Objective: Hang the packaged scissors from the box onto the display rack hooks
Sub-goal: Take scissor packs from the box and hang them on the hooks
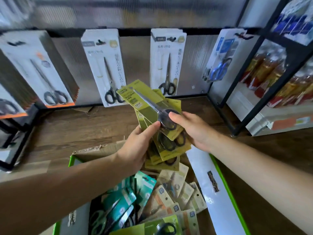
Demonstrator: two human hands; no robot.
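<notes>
My left hand (137,146) grips a fanned stack of yellow-green scissors packs (166,148) from below, above the open cardboard box (218,189). My right hand (191,129) pinches the top yellow-green pack (144,100) at its handle end, thumb on the black scissor handles. That pack points up and left toward the display rack (135,31). White scissors packs (105,65) hang on the rack hooks, with another row (166,60) to the right. The box holds several teal, beige and green packs (135,200).
Orange-trimmed white packs (42,72) hang at the left and blue-handled scissors packs (220,58) at the right. A black metal shelf frame (250,85) with red-and-yellow packaged goods stands at the right. The wooden floor (76,129) lies between box and rack.
</notes>
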